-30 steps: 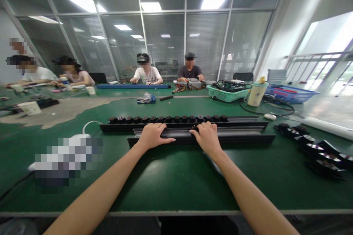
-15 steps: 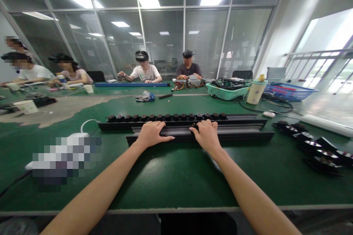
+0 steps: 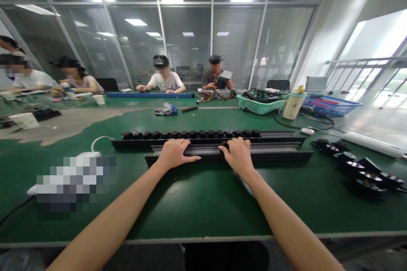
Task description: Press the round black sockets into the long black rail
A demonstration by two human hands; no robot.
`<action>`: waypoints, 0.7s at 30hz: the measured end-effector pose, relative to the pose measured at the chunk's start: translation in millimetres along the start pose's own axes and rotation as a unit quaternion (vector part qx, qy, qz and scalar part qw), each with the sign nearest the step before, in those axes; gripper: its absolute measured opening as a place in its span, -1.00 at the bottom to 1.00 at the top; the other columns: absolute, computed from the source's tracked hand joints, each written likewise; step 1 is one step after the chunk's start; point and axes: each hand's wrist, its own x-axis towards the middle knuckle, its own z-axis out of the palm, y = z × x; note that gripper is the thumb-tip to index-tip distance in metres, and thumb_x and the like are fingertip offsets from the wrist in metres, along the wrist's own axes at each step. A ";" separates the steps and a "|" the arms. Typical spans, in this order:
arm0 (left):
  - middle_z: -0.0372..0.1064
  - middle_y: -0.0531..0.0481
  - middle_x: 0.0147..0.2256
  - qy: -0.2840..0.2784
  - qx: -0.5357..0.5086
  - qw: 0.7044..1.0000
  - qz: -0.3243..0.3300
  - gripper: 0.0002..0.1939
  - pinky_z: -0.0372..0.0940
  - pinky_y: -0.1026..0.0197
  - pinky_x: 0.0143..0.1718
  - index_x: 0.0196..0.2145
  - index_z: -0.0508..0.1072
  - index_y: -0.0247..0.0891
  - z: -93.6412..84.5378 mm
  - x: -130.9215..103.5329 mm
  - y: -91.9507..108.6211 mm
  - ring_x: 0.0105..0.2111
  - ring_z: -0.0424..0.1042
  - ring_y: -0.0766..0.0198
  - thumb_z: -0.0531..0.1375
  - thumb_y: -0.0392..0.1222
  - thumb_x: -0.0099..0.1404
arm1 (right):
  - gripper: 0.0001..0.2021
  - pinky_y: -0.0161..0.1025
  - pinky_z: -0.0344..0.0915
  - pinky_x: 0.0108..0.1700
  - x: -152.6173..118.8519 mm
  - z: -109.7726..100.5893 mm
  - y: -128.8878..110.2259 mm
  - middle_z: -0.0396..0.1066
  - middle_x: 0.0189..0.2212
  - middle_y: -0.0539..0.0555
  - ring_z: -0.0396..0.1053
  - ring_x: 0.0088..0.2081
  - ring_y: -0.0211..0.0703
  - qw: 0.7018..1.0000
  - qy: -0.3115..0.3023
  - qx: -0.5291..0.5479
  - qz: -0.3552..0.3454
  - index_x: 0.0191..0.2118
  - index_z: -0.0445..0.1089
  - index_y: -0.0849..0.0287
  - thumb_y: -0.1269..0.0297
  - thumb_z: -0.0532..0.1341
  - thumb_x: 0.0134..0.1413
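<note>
A long black rail [image 3: 270, 156] with a pale channel lies crosswise on the green table. My left hand [image 3: 173, 152] grips its left half, fingers over the far edge and thumb stretched along the near side. Right of it, my right hand [image 3: 237, 152] closes on the same rail, with a small dark piece at its thumb and forefinger, too small to make out. Directly behind lies a second black rail [image 3: 127, 145], bearing a row of several small black parts [image 3: 165, 134] along its top.
Several black curved pieces [image 3: 369, 173] lie at the right. A white power strip [image 3: 70, 178], partly blurred, is at the left. Farther back are a grey-blue cloth [image 3: 166, 109], a green basket [image 3: 262, 106], a cream cup [image 3: 294, 105] and a blue basket [image 3: 337, 106]. People sit across the table.
Both hands keep their hold on the rail. The view has shifted slightly. Across the table, a person has raised a grey box-like object.
</note>
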 end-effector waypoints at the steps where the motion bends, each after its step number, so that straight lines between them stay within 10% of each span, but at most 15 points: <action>1: 0.63 -0.23 -0.10 0.000 -0.001 1.000 0.001 -0.22 0.39 -0.06 0.00 -0.05 0.62 -0.20 -0.2 -0.1 0.2 -0.12 0.60 -0.12 0.17 0.60 0.28 | -0.70 -0.01 0.03 0.02 0.0 0.4 0.2 0.59 -0.16 0.25 0.32 -0.02 0.13 1.000 0.001 -0.001 0.000 -0.19 0.58 0.20 0.13 0.20 0.49; 21: 0.64 -0.25 -0.10 -0.003 0.008 1.000 -0.004 -0.16 0.40 -0.08 -0.10 -0.03 0.63 -0.25 2.0 -0.5 -2.8 -0.14 0.60 -0.17 0.14 0.62 0.30 | -0.72 0.00 0.06 0.05 1.2 -2.5 -0.3 0.59 -0.13 0.27 0.34 0.02 0.16 1.000 -0.008 0.002 0.021 -0.17 0.59 0.21 0.15 0.22 0.47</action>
